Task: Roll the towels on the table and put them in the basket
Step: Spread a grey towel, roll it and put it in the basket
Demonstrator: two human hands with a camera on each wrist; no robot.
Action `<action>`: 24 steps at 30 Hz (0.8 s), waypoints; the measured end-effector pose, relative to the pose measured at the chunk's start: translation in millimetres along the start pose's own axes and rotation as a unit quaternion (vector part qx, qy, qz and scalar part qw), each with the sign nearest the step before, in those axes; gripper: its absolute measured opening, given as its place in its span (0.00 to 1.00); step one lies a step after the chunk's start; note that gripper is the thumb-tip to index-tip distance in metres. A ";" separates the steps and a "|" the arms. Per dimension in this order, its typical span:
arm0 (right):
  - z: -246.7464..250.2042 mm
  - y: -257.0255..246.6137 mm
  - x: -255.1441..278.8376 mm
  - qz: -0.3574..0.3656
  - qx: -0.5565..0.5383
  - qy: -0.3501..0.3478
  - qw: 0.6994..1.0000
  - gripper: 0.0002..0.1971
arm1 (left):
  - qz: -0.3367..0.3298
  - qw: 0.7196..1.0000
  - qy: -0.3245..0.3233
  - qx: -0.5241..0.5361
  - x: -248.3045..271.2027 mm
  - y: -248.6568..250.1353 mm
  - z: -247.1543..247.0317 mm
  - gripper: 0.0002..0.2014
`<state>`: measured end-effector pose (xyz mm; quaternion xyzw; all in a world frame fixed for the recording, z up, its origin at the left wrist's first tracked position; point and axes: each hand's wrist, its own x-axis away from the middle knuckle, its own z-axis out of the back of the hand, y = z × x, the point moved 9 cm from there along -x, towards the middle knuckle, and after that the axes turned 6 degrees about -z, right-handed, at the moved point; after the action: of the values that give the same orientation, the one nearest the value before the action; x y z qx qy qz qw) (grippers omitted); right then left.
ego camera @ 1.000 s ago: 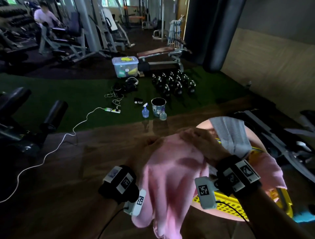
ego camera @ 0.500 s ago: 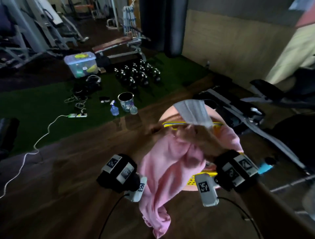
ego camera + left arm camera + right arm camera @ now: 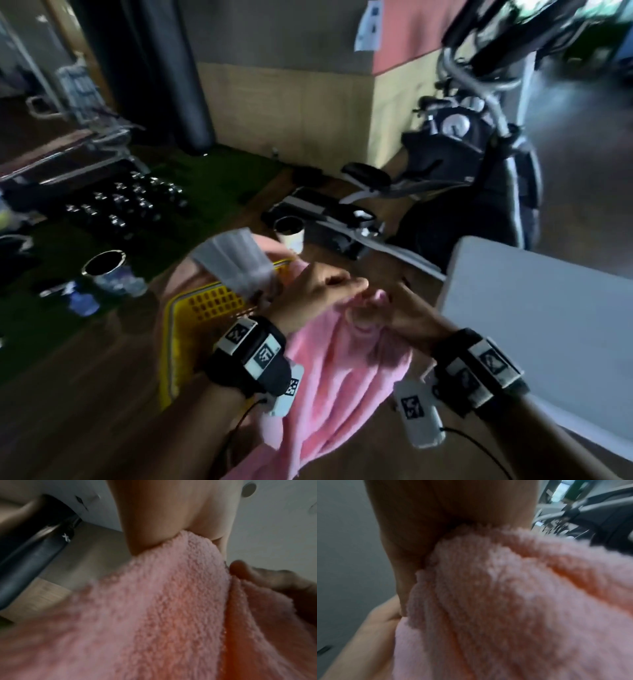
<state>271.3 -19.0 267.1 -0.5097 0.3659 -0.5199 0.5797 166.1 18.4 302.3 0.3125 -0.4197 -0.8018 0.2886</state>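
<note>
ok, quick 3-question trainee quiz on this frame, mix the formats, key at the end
1. True or false: the pink towel lies rolled on the white table.
2. Multiple choice: what hangs over the yellow basket's far rim? A) a grey towel B) a blue bottle C) a cable
3. Fill in: the left hand and the right hand both hold the pink towel by its ____ edge.

Key: 1 false, it hangs unrolled from both hands; 2 A, the grey towel; 3 top.
</note>
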 end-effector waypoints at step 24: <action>287.8 -160.1 -271.3 0.135 0.004 0.072 0.988 0.10 | -0.048 0.950 0.278 -0.131 -278.5 -8.7 154.8 0.14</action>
<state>457.1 315.9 455.1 -0.4148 0.4699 -0.4739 0.6185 227.0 300.7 437.0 0.5025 -0.1989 -0.7440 0.3930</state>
